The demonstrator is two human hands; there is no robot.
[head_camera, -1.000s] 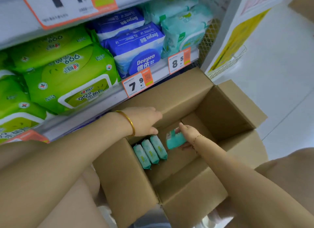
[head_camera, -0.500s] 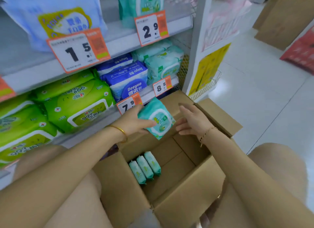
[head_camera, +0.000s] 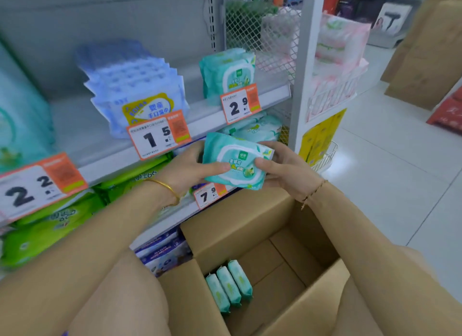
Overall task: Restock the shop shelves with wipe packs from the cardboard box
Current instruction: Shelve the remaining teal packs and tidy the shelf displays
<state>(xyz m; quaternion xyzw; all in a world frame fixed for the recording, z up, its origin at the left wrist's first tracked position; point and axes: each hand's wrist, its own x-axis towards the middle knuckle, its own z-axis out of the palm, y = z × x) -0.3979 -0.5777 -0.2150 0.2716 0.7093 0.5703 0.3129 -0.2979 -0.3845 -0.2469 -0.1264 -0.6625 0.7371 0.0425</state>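
Lifting of one teal wipe pack [head_camera: 237,160] out of the cardboard box [head_camera: 237,215] is judged complete. A second ago it lay low inside the box, pinched by the right hand alone. Half a second ago the left hand held it just above the box's far flap. It is now raised well clear of the box, in front of the lower shelf's front edge and below the upper shelf [head_camera: 275,95] tagged 2.9. Placement has not yet begun. Read left to right, the left hand [head_camera: 190,168] grips the pack's left edge, thumb across the printed front and fingers behind. The pack lies between the two hands, face toward the camera and slightly tilted. The right hand [head_camera: 282,170] grips its right edge, thumb likewise on the front. Matching teal packs [head_camera: 227,73] stand on the upper shelf above the held pack, a likely destination. Three further packs [head_camera: 228,287] stand on edge side by side at the left of the box's floor, so more transfers are left.
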